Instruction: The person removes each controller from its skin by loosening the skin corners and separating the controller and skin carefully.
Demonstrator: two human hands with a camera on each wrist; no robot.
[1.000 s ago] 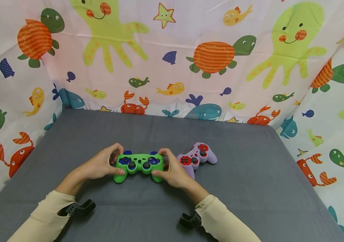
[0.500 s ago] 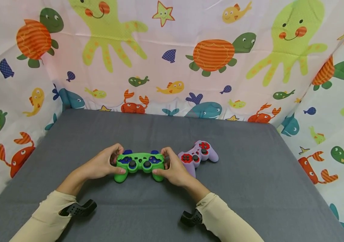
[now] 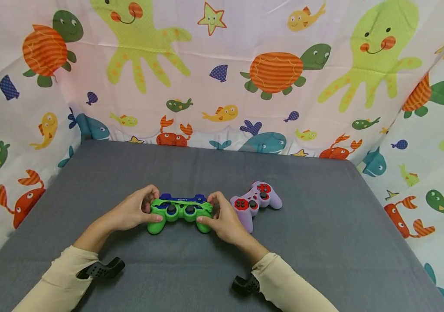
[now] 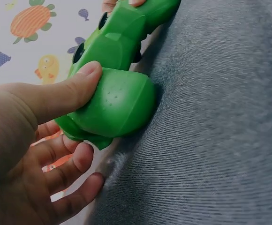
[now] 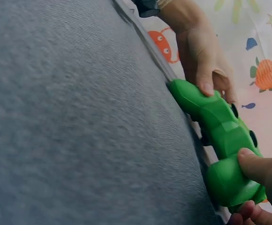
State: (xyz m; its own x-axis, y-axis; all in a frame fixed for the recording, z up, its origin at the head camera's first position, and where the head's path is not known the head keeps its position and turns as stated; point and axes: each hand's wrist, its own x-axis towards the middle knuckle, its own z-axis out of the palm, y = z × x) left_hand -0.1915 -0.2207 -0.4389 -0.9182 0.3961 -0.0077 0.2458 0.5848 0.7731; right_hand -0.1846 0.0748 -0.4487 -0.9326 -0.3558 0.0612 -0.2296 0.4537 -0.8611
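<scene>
A game controller in green silicone skin (image 3: 180, 212) lies between both hands on the grey table. Its blue body (image 3: 183, 198), lettered SONY, shows along the far edge, where the green skin is bunched toward the sticks. My left hand (image 3: 130, 211) grips the left end, thumb on the near grip and fingers at the far corner. At the other end my right hand (image 3: 226, 220) holds the right grip the same way. In the left wrist view the thumb presses the rounded green grip (image 4: 119, 101). The right wrist view shows the right thumb (image 5: 253, 165) on its grip.
Just right of my right hand lies a lilac controller (image 3: 254, 203) with red button areas, set at a slant. The grey cloth-covered table (image 3: 323, 242) is bounded by a curtain (image 3: 206, 65) printed with sea animals. Black wrist straps (image 3: 101, 269) sit on both sleeves.
The green skin's far edge has drawn toward me, uncovering the blue strip with the SONY lettering. Both hands keep their hold in nearly the same place; the lilac controller stays put.
</scene>
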